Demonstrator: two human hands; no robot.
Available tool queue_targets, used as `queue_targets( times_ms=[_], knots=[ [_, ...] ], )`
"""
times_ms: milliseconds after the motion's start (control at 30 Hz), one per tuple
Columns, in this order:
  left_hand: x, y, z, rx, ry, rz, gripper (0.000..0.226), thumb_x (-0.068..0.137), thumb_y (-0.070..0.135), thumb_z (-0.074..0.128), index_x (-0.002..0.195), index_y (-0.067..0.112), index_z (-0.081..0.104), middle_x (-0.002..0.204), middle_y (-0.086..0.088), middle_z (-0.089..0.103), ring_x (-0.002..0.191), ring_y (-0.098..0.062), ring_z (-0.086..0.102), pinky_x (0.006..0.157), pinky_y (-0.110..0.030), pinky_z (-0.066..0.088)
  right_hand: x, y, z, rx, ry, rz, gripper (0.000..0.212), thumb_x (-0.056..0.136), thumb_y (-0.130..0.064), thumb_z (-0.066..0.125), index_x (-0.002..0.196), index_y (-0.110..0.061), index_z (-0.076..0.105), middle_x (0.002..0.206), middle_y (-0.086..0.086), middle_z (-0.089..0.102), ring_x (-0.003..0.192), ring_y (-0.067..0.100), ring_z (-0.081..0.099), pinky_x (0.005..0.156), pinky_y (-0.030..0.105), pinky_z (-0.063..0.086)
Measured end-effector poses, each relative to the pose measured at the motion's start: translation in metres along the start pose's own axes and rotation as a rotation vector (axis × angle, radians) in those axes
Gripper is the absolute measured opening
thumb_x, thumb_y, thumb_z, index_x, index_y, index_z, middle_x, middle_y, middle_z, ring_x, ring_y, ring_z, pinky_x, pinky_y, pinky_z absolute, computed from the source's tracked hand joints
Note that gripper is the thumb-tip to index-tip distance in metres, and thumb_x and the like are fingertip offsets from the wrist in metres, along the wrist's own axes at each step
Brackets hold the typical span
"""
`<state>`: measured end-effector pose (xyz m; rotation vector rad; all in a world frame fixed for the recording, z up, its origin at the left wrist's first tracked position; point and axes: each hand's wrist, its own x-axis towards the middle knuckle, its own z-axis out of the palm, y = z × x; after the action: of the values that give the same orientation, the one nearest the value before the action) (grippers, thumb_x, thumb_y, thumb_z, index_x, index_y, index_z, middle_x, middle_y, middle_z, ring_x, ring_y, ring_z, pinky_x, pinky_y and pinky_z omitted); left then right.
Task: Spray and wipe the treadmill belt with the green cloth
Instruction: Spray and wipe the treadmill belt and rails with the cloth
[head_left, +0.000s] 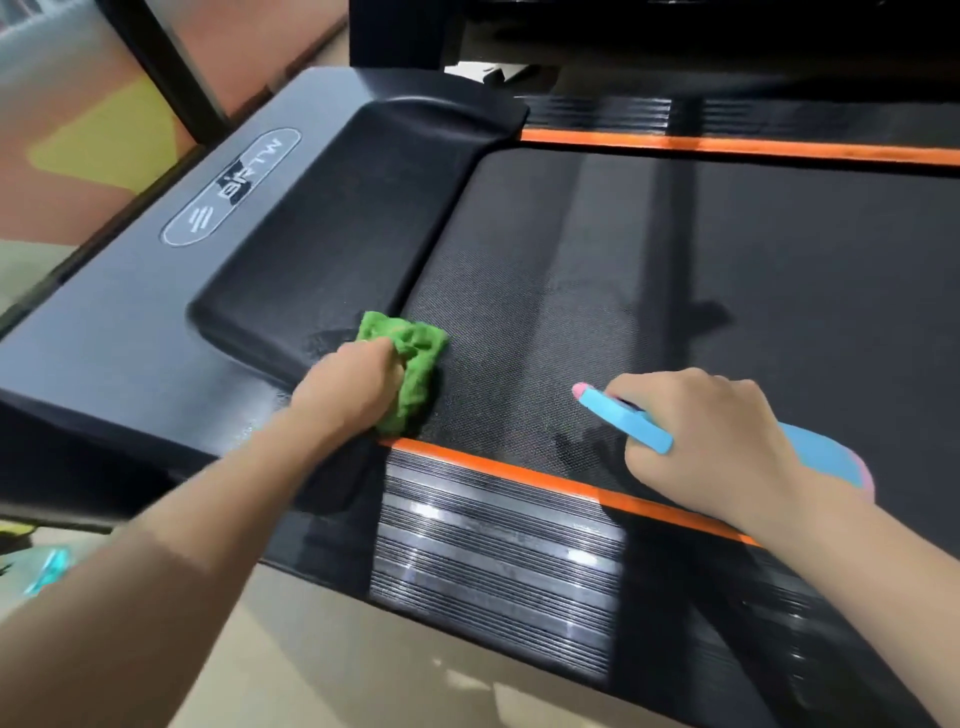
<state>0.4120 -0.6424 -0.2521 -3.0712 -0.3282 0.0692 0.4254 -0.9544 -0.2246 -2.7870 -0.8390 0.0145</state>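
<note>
The black textured treadmill belt (675, 270) fills the middle and right of the head view. A crumpled green cloth (415, 364) lies on the belt's left end, against the black motor cover. My left hand (348, 389) grips the cloth from its near side and presses it onto the belt. My right hand (706, 431) hovers over the belt's near edge and holds a blue spray bottle (821, 452) with a pink nozzle tip pointing left. The bottle's body is largely hidden behind my hand and wrist.
The grey and black motor cover (291, 244) with an oval logo sits left of the belt. Orange strips and ribbed side rails (498, 551) border the belt near and far. A black upright frame rises at the top. Pale floor lies below, with a teal object (47, 569) at left.
</note>
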Motion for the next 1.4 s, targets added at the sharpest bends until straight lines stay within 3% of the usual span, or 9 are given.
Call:
queue_targets(
  times_ms=[67,267,400,467,667,767,967,1200,1400],
  knots=[
    [-0.003,0.008,0.004,0.002,-0.024,-0.029,0.025,0.096,0.034,0.043,0.096,0.013,0.057,0.101,-0.019,0.068,0.09,-0.041,0.065,0.078,-0.042,0.05,0.001,0.001,0.0,-0.001,-0.008,0.003,0.017,0.075,-0.025,0.055,0.092,-0.023,0.057,0.072,-0.003,0.06,0.073,0.03,0.054,0.064,0.035,0.033],
    [-0.032,0.111,0.014,-0.255,-0.115,0.369,0.023,0.099,0.036,0.042,0.083,0.02,0.044,0.095,-0.014,0.066,0.089,-0.039,0.061,0.071,-0.04,0.043,0.003,0.01,-0.003,0.04,0.029,0.032,0.029,0.064,-0.033,0.036,0.085,-0.021,0.052,0.07,-0.002,0.059,0.077,0.03,0.057,0.059,0.032,0.029],
    [-0.003,0.03,0.004,0.058,-0.052,0.117,0.04,0.091,0.054,0.044,0.109,0.022,0.057,0.1,-0.015,0.07,0.089,-0.041,0.067,0.078,-0.041,0.053,0.001,0.012,-0.006,0.045,0.023,0.027,0.021,0.069,-0.03,0.044,0.086,-0.02,0.053,0.07,-0.002,0.059,0.076,0.031,0.058,0.061,0.033,0.03],
    [0.004,-0.004,-0.001,0.064,-0.036,-0.035,0.034,0.094,0.043,0.042,0.108,0.017,0.058,0.102,-0.018,0.069,0.089,-0.043,0.066,0.082,-0.043,0.054,0.002,0.011,-0.007,0.041,-0.01,0.03,0.014,0.074,-0.024,0.053,0.088,-0.02,0.056,0.07,-0.002,0.059,0.076,0.031,0.058,0.063,0.033,0.031],
    [-0.032,0.128,0.016,-0.303,-0.141,0.292,0.021,0.098,0.032,0.043,0.082,0.019,0.048,0.095,-0.018,0.067,0.088,-0.041,0.062,0.071,-0.041,0.046,0.004,0.012,-0.009,0.047,-0.071,0.038,0.018,0.071,-0.026,0.05,0.087,-0.02,0.057,0.072,-0.001,0.06,0.075,0.03,0.055,0.061,0.033,0.031],
    [-0.027,0.12,0.018,-0.304,-0.114,0.368,0.025,0.097,0.037,0.039,0.078,0.022,0.039,0.091,-0.018,0.066,0.086,-0.041,0.061,0.071,-0.042,0.046,-0.005,0.022,-0.013,0.015,-0.173,0.081,0.006,0.076,-0.022,0.054,0.082,-0.02,0.054,0.074,-0.002,0.059,0.073,0.024,0.053,0.062,0.033,0.033],
    [0.003,0.042,0.018,-0.151,-0.057,0.032,0.028,0.098,0.033,0.044,0.089,0.009,0.056,0.099,-0.026,0.065,0.092,-0.044,0.061,0.078,-0.043,0.047,-0.027,0.06,-0.03,0.005,-0.304,0.211,0.028,0.077,-0.017,0.055,0.097,-0.033,0.066,0.088,-0.009,0.067,0.087,0.023,0.062,0.078,0.036,0.049],
    [-0.032,0.151,0.019,-0.314,-0.116,0.407,0.024,0.098,0.034,0.043,0.081,0.019,0.047,0.095,-0.021,0.067,0.091,-0.041,0.062,0.078,-0.044,0.048,-0.037,0.06,-0.031,-0.02,-0.319,0.083,0.025,0.077,-0.019,0.055,0.098,-0.031,0.063,0.08,-0.007,0.063,0.083,0.022,0.06,0.068,0.033,0.043],
    [-0.008,0.056,0.003,-0.074,-0.01,0.051,0.048,0.089,0.042,0.031,0.091,0.007,0.064,0.087,-0.023,0.066,0.082,-0.042,0.066,0.073,-0.04,0.053,-0.049,0.063,-0.035,-0.058,-0.306,0.076,0.023,0.079,-0.021,0.055,0.099,-0.03,0.063,0.078,-0.006,0.06,0.081,0.021,0.058,0.067,0.034,0.042]
  ],
)
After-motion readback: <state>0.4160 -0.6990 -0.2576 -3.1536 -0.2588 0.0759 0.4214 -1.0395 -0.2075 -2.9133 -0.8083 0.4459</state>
